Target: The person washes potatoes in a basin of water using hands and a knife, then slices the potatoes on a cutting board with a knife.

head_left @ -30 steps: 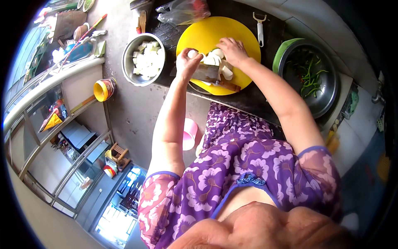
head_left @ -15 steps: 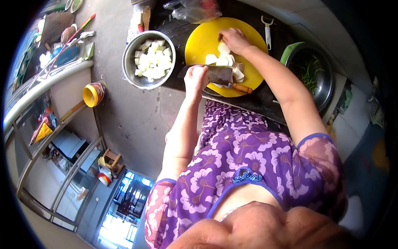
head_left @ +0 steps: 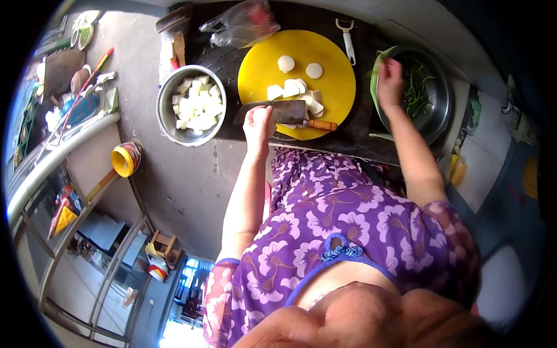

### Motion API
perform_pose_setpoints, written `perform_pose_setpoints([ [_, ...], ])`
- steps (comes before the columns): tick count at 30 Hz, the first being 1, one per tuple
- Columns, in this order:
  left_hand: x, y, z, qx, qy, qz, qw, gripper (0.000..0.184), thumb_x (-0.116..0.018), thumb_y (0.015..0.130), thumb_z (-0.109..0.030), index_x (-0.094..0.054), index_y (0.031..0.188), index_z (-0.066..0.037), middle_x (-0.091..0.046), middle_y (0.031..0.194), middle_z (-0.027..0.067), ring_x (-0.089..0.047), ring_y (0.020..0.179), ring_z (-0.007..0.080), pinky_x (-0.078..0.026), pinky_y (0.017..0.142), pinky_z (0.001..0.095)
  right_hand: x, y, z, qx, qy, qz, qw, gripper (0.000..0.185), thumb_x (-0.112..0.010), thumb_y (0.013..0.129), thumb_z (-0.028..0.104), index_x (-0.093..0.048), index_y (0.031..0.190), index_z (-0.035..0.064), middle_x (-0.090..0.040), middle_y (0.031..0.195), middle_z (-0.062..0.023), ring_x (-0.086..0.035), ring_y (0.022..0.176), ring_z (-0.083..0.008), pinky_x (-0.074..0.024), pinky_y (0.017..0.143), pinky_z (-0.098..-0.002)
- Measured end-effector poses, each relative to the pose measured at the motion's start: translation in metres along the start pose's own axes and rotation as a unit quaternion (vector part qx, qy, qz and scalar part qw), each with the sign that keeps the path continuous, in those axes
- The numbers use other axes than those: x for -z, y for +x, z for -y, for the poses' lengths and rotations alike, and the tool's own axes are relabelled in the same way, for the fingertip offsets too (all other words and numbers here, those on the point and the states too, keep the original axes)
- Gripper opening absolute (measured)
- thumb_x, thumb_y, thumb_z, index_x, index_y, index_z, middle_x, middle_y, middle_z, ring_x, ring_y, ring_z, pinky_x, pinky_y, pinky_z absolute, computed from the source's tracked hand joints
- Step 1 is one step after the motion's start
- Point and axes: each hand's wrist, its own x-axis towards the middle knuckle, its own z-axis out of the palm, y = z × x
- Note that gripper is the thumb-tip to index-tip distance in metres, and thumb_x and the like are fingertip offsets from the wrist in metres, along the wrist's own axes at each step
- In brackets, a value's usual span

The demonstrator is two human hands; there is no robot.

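Note:
My left hand (head_left: 259, 123) is closed on the blade end of a cleaver (head_left: 284, 110), which lies across the front of a round yellow cutting board (head_left: 339, 69). The cleaver's wooden handle points right, with no hand on it. Behind the blade are several white vegetable slices (head_left: 295, 87). Two round white slices (head_left: 314, 71) lie apart farther back on the board. My right hand (head_left: 390, 84) is over the edge of a green container (head_left: 376, 95), its fingers curled together. Whatever they hold, if anything, cannot be made out.
A metal bowl of white chunks (head_left: 168, 124) stands left of the board. At right, a metal basin (head_left: 444, 110) holds green vegetables (head_left: 416, 87). A peeler (head_left: 348, 43) and a plastic bag (head_left: 241, 26) lie behind. A yellow bucket (head_left: 125, 159) is on the floor at left.
My right hand has moved right, from the slices on the board to the green container. Two round slices now show where it was. My left hand stays on the cleaver.

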Motion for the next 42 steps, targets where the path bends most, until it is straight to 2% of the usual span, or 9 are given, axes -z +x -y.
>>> perform_pose_setpoints([
  [1,0.002,-0.001,0.002,0.010,-0.005,-0.007,1.000,0.035,-0.076,0.081,-0.028,-0.062,0.103,-0.005,-0.063,0.090,0.0063,-0.063,0.071,0.0157,-0.053,0.061,0.0284,0.018,0.003,-0.028,-0.059,-0.045,0.010,0.997,0.024,-0.061,0.091,0.014,-0.054,0.112,0.0048,-0.062,0.104,-0.0162,-0.062,0.097,-0.0317,-0.0505,0.082,-0.0390],
  [3,0.004,-0.003,0.003,0.027,-0.021,-0.034,0.999,0.035,-0.076,0.080,-0.028,-0.062,0.102,-0.005,-0.062,0.090,0.0061,-0.062,0.075,0.0161,-0.053,0.063,0.0288,0.030,-0.011,-0.031,0.114,-0.259,-0.060,0.957,0.029,-0.064,0.087,0.013,-0.054,0.113,0.0042,-0.058,0.115,-0.0175,-0.057,0.108,-0.0350,-0.0467,0.090,-0.0418],
  [6,0.005,-0.009,0.006,-0.007,-0.026,-0.096,0.995,0.034,-0.076,0.080,-0.027,-0.062,0.102,-0.006,-0.062,0.092,0.0055,-0.060,0.083,0.0150,-0.051,0.070,0.0292,-0.003,-0.061,0.033,0.080,-0.022,0.237,0.968,0.033,-0.062,0.082,0.010,-0.056,0.115,0.0060,-0.059,0.114,-0.0155,-0.056,0.109,-0.0342,-0.0456,0.094,-0.0404],
  [10,0.009,-0.019,0.003,0.013,-0.066,-0.128,0.989,0.033,-0.076,0.080,-0.025,-0.061,0.102,-0.006,-0.061,0.093,0.0043,-0.057,0.085,0.0127,-0.047,0.076,0.0278,-0.055,-0.129,0.082,0.253,-0.117,0.463,0.841,0.050,-0.064,0.080,0.015,-0.050,0.127,0.0085,-0.054,0.118,-0.0137,-0.054,0.109,-0.0329,-0.0438,0.096,-0.0417],
  [17,0.025,-0.047,0.020,0.009,-0.141,-0.162,0.977,0.031,-0.074,0.083,-0.023,-0.059,0.105,-0.006,-0.061,0.092,0.0041,-0.057,0.084,0.0125,-0.048,0.075,0.0276,-0.050,-0.115,0.098,0.280,-0.123,0.386,0.870,0.043,-0.055,0.081,0.018,-0.052,0.123,0.0063,-0.064,0.101,-0.0180,-0.063,0.089,-0.0319,-0.0525,0.080,-0.0420],
  [22,0.024,-0.067,0.037,-0.044,-0.153,-0.238,0.958,0.031,-0.070,0.087,-0.026,-0.054,0.104,-0.006,-0.060,0.082,0.0046,-0.060,0.067,0.0147,-0.052,0.057,0.0288,-0.025,-0.105,0.089,0.197,-0.084,0.521,0.826,0.020,-0.056,0.089,0.023,-0.059,0.106,0.0120,-0.065,0.080,-0.0197,-0.064,0.074,-0.0384,-0.0516,0.070,-0.0479],
  [28,0.017,-0.077,0.024,0.044,-0.149,-0.139,0.978,0.050,-0.071,0.082,-0.022,-0.043,0.119,-0.004,-0.052,0.104,0.0099,-0.055,0.091,0.0176,-0.050,0.072,0.0267,-0.048,-0.095,0.074,0.229,-0.133,0.535,0.802,0.017,-0.056,0.091,0.024,-0.060,0.105,0.0157,-0.066,0.080,-0.0192,-0.064,0.076,-0.0377,-0.0512,0.068,-0.0491],
  [34,-0.009,-0.044,0.049,-0.089,0.105,-0.040,0.990,0.058,-0.070,0.073,-0.017,-0.038,0.119,-0.002,-0.052,0.109,0.0169,-0.055,0.100,0.0268,-0.047,0.087,0.0375,-0.050,-0.064,0.072,0.220,-0.180,0.470,0.835,0.024,-0.057,0.090,0.025,-0.064,0.112,0.0164,-0.068,0.085,-0.0186,-0.066,0.080,-0.0368,-0.0530,0.072,-0.0469],
  [42,-0.053,-0.017,0.032,-0.283,0.349,0.025,0.893,0.046,-0.069,0.074,-0.011,-0.049,0.115,-0.003,-0.059,0.104,0.0224,-0.057,0.098,0.0399,-0.047,0.086,0.0438,-0.046,-0.062,0.066,0.155,-0.164,0.447,0.865,0.024,-0.059,0.089,0.022,-0.063,0.111,0.0118,-0.067,0.087,-0.0191,-0.064,0.083,-0.0397,-0.0516,0.076,-0.0468],
])
